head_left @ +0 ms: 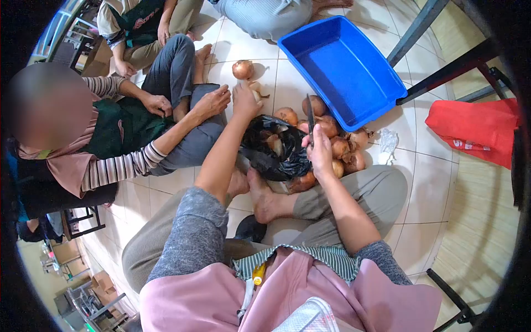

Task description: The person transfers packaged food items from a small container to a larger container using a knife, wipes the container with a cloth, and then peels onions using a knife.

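My left hand [246, 100] reaches forward with its fingers closed around a pale, seemingly peeled onion [256, 87], partly covered by the fingers. Just beyond it, a brown-skinned onion [242, 69] rests on the floor. My right hand [319, 150] grips a knife [310, 113], its dark blade pointing up and away from me. Between my hands sits an open black plastic bag [296, 160] with onion skins [272, 143] inside. Several unpeeled onions [339, 147] are heaped on the tiles beside the bag, by my right hand.
A blue basin [354, 72] stands beyond the onions at the right. Near it lies a crumpled clear plastic bag [388, 145]. A red bag [473, 130] hangs by dark metal legs at the right. Other people sit close by; one's hand [213, 103] is near my left hand.
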Motion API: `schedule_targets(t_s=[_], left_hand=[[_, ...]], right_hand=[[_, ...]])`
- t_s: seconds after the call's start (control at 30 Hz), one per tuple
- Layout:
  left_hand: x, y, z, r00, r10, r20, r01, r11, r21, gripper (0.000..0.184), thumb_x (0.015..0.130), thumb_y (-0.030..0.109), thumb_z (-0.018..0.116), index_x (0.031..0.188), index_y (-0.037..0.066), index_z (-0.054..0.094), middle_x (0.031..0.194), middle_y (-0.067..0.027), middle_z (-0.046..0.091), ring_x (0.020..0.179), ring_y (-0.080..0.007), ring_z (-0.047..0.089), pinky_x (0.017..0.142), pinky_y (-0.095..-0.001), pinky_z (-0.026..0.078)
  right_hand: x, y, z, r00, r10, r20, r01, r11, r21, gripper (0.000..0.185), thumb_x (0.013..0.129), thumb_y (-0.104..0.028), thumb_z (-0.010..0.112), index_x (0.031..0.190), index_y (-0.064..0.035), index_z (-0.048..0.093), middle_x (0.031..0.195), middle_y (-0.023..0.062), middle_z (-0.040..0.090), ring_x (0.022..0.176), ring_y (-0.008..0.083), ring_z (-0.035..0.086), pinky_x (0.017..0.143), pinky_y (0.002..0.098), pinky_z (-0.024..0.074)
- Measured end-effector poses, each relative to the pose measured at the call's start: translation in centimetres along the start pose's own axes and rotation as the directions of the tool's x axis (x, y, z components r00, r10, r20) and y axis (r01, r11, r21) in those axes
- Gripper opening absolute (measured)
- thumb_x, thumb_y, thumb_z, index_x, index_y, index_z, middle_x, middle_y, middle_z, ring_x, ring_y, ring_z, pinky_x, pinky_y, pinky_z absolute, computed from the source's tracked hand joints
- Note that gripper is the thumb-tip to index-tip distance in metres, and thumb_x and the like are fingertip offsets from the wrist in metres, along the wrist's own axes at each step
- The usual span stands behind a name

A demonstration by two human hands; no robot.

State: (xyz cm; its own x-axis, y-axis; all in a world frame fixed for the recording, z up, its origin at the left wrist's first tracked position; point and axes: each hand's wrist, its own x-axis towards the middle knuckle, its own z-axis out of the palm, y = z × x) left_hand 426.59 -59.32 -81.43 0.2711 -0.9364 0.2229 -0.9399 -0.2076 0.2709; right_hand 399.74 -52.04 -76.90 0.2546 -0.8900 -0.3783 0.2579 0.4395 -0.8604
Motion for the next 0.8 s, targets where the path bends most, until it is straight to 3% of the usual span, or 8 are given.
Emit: schedule_targets(t_s=[0.1, 0.2, 0.3, 0.4, 0.5, 0.63, 0.67, 0.8], left_hand=[[-0.3, 3.6, -3.0, 0.964, 0.246, -0.104, -0.250, 0.968, -0.022, 0.057, 0.073, 0.023, 0.079, 0.118, 0.002, 0.051, 0.113, -0.0212, 0.055, 0.105, -0.0396, 0.055, 0.093, -0.0469, 0.047], [-1.0, 6.7, -2.9, 0.882, 0.415, 0.221, -0.387, 0.908, -0.160, 0.059, 0.072, 0.030, 0.080, 0.117, 0.003, 0.053, 0.112, -0.0200, 0.058, 0.103, -0.0401, 0.057, 0.091, -0.0466, 0.048], [-2.7, 7.1, 0.4, 0.799, 0.126, 0.588, -0.081, 0.991, -0.102, 0.067, 0.067, 0.033, 0.083, 0.119, 0.005, 0.053, 0.109, -0.0203, 0.062, 0.100, -0.0396, 0.061, 0.089, -0.0456, 0.049], [-3.2, 6.1, 0.2, 0.795, 0.111, 0.596, 0.107, 0.942, -0.319, 0.074, 0.063, 0.036, 0.085, 0.121, 0.004, 0.052, 0.107, -0.0227, 0.064, 0.100, -0.0390, 0.063, 0.087, -0.0450, 0.050], [-5.1, 6.4, -0.7, 0.885, 0.016, 0.466, 0.140, 0.945, -0.297, 0.077, 0.062, 0.037, 0.086, 0.123, 0.004, 0.051, 0.109, -0.0240, 0.063, 0.102, -0.0387, 0.063, 0.087, -0.0431, 0.051], [-4.6, 3.7, 1.0, 0.878, 0.180, 0.443, 0.109, 0.827, -0.552, 0.084, 0.059, 0.037, 0.086, 0.126, 0.000, 0.052, 0.118, -0.0258, 0.059, 0.107, -0.0398, 0.060, 0.092, -0.0431, 0.050], [-3.7, 3.2, 1.5, 0.902, 0.220, 0.371, 0.050, 0.801, -0.596, 0.083, 0.071, 0.040, 0.082, 0.131, -0.005, 0.046, 0.117, -0.0252, 0.060, 0.103, -0.0370, 0.062, 0.092, -0.0437, 0.049], [2.6, 2.4, -0.7, 0.989, 0.139, 0.041, -0.120, 0.946, -0.302, 0.067, 0.078, 0.036, 0.074, 0.127, -0.003, 0.050, 0.118, -0.0246, 0.058, 0.107, -0.0382, 0.058, 0.092, -0.0440, 0.049]], right_hand=[[0.0, -1.5, 0.2, 0.999, 0.046, -0.022, -0.044, 0.997, 0.060, 0.047, 0.101, -0.042, 0.051, 0.120, -0.0008, 0.060, 0.070, -0.0042, 0.053, 0.052, 0.0016, 0.039, 0.047, 0.0182, 0.0294], [0.3, -1.4, 0.8, 0.995, -0.099, -0.033, 0.096, 0.990, -0.103, 0.035, 0.096, -0.026, 0.063, 0.120, -0.0006, 0.060, 0.075, -0.0054, 0.055, 0.063, 0.0015, 0.046, 0.056, 0.0178, 0.0376], [0.0, -1.5, 0.1, 0.990, -0.136, -0.047, 0.125, 0.976, -0.179, 0.033, 0.090, -0.011, 0.067, 0.120, 0.0004, 0.060, 0.080, -0.0062, 0.056, 0.071, 0.0017, 0.049, 0.064, 0.0188, 0.0410], [-0.3, -1.5, -0.8, 0.985, -0.148, -0.093, 0.122, 0.963, -0.241, 0.029, 0.090, -0.011, 0.065, 0.116, -0.0002, 0.063, 0.074, -0.0076, 0.051, 0.066, 0.0021, 0.044, 0.060, 0.0196, 0.0370], [0.3, -1.2, -0.9, 0.971, -0.197, -0.135, 0.141, 0.929, -0.342, 0.025, 0.090, -0.012, 0.064, 0.114, -0.0029, 0.066, 0.070, -0.0093, 0.045, 0.062, 0.0028, 0.038, 0.057, 0.0212, 0.0326], [0.1, -1.2, -0.4, 0.973, -0.189, -0.132, 0.141, 0.941, -0.307, 0.025, 0.090, -0.011, 0.063, 0.114, -0.0023, 0.065, 0.071, -0.0099, 0.044, 0.062, 0.0021, 0.037, 0.054, 0.0212, 0.0305], [0.0, -0.8, -0.5, 0.977, -0.169, -0.133, 0.127, 0.952, -0.279, 0.026, 0.090, -0.011, 0.063, 0.114, -0.0019, 0.065, 0.071, -0.0100, 0.044, 0.062, 0.0018, 0.037, 0.053, 0.0209, 0.0300], [-0.2, 0.1, -0.4, 0.972, -0.217, -0.092, 0.202, 0.968, -0.148, 0.036, 0.097, -0.015, 0.058, 0.130, -0.0021, 0.053, 0.083, -0.0027, 0.054, 0.062, 0.0038, 0.048, 0.052, 0.0178, 0.0394]])
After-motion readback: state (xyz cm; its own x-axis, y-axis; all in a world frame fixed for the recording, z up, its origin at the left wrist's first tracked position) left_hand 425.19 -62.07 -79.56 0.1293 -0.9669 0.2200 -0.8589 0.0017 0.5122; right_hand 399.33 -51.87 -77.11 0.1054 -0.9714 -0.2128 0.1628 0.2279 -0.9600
